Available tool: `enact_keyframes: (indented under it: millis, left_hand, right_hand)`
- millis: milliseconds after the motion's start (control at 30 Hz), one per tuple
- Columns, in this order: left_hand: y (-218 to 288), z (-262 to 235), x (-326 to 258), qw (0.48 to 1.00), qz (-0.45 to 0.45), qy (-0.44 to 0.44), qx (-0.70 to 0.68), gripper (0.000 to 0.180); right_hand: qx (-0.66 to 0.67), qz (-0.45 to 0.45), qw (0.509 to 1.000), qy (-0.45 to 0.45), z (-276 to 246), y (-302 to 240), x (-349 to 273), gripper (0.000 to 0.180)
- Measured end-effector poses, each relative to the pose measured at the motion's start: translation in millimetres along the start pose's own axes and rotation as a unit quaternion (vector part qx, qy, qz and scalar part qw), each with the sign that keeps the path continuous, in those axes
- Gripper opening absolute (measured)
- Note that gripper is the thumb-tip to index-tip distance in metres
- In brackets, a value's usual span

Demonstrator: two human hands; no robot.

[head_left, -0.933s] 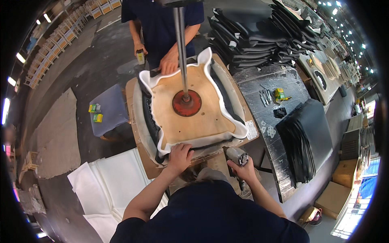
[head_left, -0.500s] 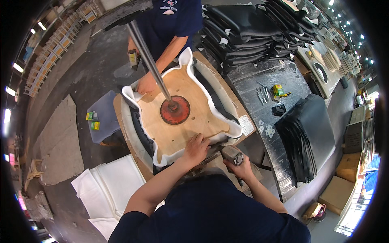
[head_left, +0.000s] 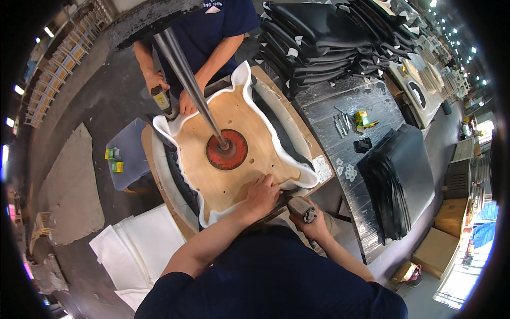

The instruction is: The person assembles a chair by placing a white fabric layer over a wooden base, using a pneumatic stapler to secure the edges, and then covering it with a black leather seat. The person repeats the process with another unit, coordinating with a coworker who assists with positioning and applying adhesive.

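A wooden seat panel [head_left: 234, 117] with wavy white padding [head_left: 270, 127] round its rim lies in front of me, over black cover material [head_left: 175, 165]. A red round plate [head_left: 227, 150] on a metal rod presses on its middle. My left hand [head_left: 262, 192] is at the near edge, its bent fingers closed over the padding; the fingertips are partly hidden. My right hand [head_left: 314, 223] grips a staple gun [head_left: 302, 209] just right of that edge, its nose hidden. Across the panel, a co-worker's hand [head_left: 155, 81] holds another staple gun [head_left: 160, 99], while their other hand [head_left: 187, 102] touches the far edge.
Folded black covers [head_left: 319, 42] are piled at the far right. A side table [head_left: 350, 101] bears small metal pieces, a yellow-green box [head_left: 362, 118] and black sheets [head_left: 404, 175]. White sheets [head_left: 138, 244] lie at the near left, beyond them a bluish tray [head_left: 130, 159] with small boxes.
The co-worker's staple gun has moved left and down, to the padding's far left corner. My hands stay at the near edge with only a slight shift. The whole view has shifted a little.
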State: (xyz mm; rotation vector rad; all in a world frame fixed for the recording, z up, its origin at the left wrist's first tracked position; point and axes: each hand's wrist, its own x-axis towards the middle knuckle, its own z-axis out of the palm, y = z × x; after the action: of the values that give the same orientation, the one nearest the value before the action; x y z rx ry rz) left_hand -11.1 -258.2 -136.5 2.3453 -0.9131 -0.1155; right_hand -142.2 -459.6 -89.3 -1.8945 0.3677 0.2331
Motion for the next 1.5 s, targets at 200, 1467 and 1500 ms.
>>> enact_keyframes:
  millis: [200, 1467, 1500]
  left_hand:
    - [0.5, 4.7, 1.1, 0.996, -0.054, 0.066, -0.011, 0.017]
    - [-7.5, 8.8, -12.3, 0.978, -0.134, 0.126, -0.096, 0.016]
    - [-7.8, 8.8, -11.2, 0.977, -0.136, 0.129, -0.102, 0.016]
  right_hand:
    - [-0.071, 0.09, 0.993, -0.038, -13.6, -26.0, 16.3, 0.05]
    - [-0.059, 0.167, 0.981, -0.085, -3.9, -84.7, 74.5, 0.023]
    - [-0.057, 0.165, 0.981, -0.085, -3.1, -84.6, 75.4, 0.022]
